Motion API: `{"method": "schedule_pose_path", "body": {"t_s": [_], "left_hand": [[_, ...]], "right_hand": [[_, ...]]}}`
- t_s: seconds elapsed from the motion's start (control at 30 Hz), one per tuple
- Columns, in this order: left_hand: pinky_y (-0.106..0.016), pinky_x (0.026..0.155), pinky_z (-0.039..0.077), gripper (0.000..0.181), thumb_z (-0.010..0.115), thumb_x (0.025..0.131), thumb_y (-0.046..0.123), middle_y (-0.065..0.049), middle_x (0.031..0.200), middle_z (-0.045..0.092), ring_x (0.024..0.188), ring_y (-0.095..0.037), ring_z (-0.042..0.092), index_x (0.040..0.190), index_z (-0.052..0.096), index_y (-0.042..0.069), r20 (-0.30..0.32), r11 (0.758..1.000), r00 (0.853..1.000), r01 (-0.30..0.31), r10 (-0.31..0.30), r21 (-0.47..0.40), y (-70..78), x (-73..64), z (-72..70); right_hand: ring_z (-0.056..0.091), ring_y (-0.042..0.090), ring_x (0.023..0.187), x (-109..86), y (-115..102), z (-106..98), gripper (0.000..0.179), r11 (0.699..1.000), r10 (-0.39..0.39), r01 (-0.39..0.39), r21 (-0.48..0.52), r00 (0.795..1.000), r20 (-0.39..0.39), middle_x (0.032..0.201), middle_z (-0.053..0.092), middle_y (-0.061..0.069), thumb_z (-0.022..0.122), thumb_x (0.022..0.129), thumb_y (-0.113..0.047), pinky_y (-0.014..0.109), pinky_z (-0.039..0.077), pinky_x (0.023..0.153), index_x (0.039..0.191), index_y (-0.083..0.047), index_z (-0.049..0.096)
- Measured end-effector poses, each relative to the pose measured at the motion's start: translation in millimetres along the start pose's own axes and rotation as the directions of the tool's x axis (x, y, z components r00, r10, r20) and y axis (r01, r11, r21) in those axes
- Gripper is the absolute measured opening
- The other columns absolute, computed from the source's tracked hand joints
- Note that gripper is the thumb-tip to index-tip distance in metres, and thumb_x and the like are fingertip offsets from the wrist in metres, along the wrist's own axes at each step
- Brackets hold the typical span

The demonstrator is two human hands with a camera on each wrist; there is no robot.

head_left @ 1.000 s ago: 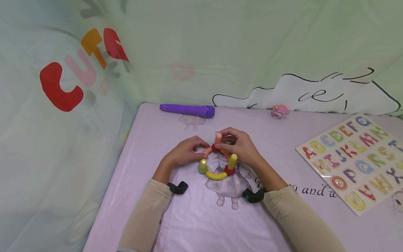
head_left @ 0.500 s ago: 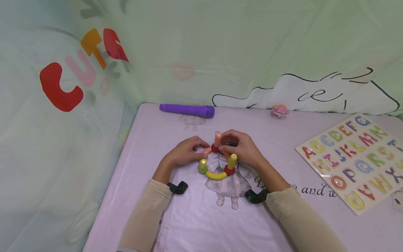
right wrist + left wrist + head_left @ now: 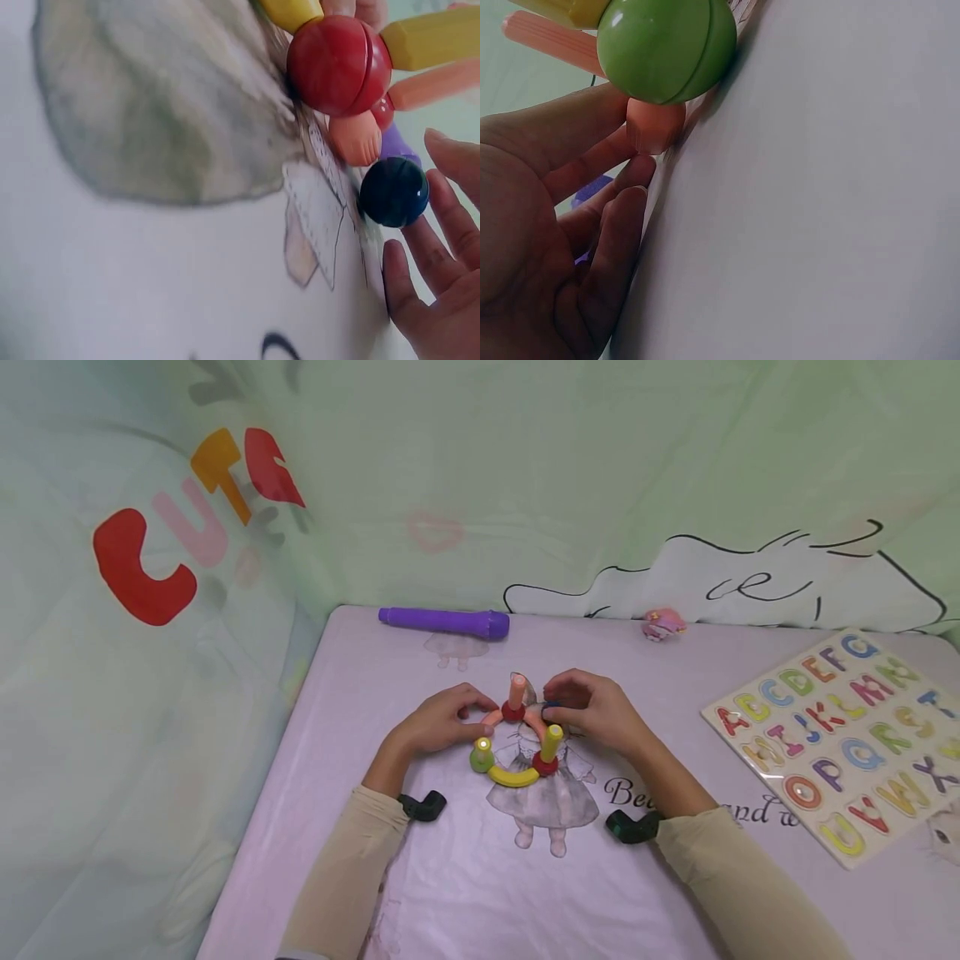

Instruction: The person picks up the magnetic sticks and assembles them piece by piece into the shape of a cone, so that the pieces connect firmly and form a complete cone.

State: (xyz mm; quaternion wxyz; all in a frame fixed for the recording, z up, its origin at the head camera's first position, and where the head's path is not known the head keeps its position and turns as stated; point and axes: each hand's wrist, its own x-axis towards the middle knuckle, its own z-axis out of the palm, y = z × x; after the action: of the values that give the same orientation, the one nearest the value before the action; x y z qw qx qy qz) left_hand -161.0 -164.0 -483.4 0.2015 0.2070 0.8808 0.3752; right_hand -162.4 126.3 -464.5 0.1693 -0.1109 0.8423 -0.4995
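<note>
A small ring of balls and curved rods stands mid-table: a yellow curved rod (image 3: 513, 777) joins a green ball (image 3: 667, 49) to a red ball (image 3: 337, 66), and orange curved rods run to a far red ball (image 3: 513, 712). Short yellow and orange rods stand upright on the balls. My left hand (image 3: 446, 718) pinches the left orange curved rod (image 3: 654, 126) between thumb and fingers. Right of the ring lies a dark blue ball (image 3: 395, 192). My right hand (image 3: 596, 710) is beside it, fingers loosely bent around its far side, thumb apart from it.
A purple toy microphone (image 3: 444, 622) lies along the back edge. Farther right at the back sits a small pink object (image 3: 663, 624). An alphabet puzzle board (image 3: 832, 735) occupies the right side. Fabric walls (image 3: 420, 468) rise behind and to the left.
My right hand has drawn back to the right, away from the far red ball and orange rods, uncovering them. The blue ball stays nearly in place. My left hand has held still.
</note>
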Motion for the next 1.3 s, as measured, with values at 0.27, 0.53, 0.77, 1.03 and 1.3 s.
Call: {"method": "schedule_pose_path", "body": {"t_s": [0.27, 0.53, 0.77, 1.03, 1.3], "left_hand": [[-0.032, 0.089, 0.045, 0.042, 0.074, 0.092, 0.038, 0.005, 0.124, 0.063, 0.101, -0.017, 0.053, 0.131, 0.067, 0.022, 0.001, 1.000, 1.000, 0.016, -0.016, 0.002, 0.2, -0.6, -0.9], [-0.032, 0.090, 0.045, 0.043, 0.074, 0.093, 0.039, 0.004, 0.124, 0.063, 0.101, -0.016, 0.053, 0.131, 0.067, 0.022, 0.002, 1.000, 1.000, 0.009, -0.009, 0.001, 1.4, -0.8, -1.4], [-0.032, 0.091, 0.045, 0.043, 0.074, 0.092, 0.040, 0.004, 0.124, 0.063, 0.101, -0.016, 0.053, 0.131, 0.068, 0.022, 0.002, 1.000, 1.000, -0.002, 0.002, -0.002, 2.7, -0.9, -2.1], [-0.032, 0.089, 0.045, 0.043, 0.074, 0.093, 0.039, 0.005, 0.123, 0.063, 0.100, -0.016, 0.053, 0.131, 0.067, 0.022, 0.006, 1.000, 1.000, 0.010, -0.010, 0.004, -0.4, 0.4, -0.2], [-0.032, 0.089, 0.045, 0.043, 0.075, 0.092, 0.039, 0.005, 0.124, 0.063, 0.100, -0.016, 0.053, 0.131, 0.068, 0.022, -0.001, 1.000, 1.000, 0.005, -0.005, -0.008, 0.3, -0.6, -0.2]], "right_hand": [[0.069, 0.031, 0.114, -0.8, 9, -4, 0.038, 0.999, 0.018, -0.017, -0.045, 1.000, 0.021, 0.127, 0.067, 0.014, 0.079, 0.089, -0.012, 0.045, 0.056, 0.099, 0.125, -0.009, 0.066], [0.065, 0.029, 0.108, -0.7, 11, -4, 0.041, 0.978, 0.017, -0.002, -0.210, 0.998, 0.068, 0.125, 0.068, 0.012, 0.078, 0.090, -0.019, 0.049, 0.055, 0.099, 0.128, -0.013, 0.067], [0.063, 0.027, 0.105, -0.2, 13, -8, 0.041, 0.975, 0.000, 0.020, -0.222, 0.996, 0.092, 0.121, 0.068, 0.011, 0.076, 0.093, -0.028, 0.046, 0.055, 0.096, 0.132, -0.016, 0.066], [0.064, 0.028, 0.111, -2.1, 16, -9, 0.038, 0.988, -0.017, 0.028, -0.151, 0.997, 0.074, 0.125, 0.067, 0.007, 0.071, 0.097, -0.034, 0.048, 0.055, 0.098, 0.131, -0.017, 0.065], [0.069, 0.026, 0.111, -5.7, 15, -8, 0.034, 0.999, 0.012, -0.009, -0.043, 0.998, 0.065, 0.127, 0.065, 0.008, 0.066, 0.101, -0.029, 0.040, 0.057, 0.096, 0.132, -0.015, 0.063]]}}
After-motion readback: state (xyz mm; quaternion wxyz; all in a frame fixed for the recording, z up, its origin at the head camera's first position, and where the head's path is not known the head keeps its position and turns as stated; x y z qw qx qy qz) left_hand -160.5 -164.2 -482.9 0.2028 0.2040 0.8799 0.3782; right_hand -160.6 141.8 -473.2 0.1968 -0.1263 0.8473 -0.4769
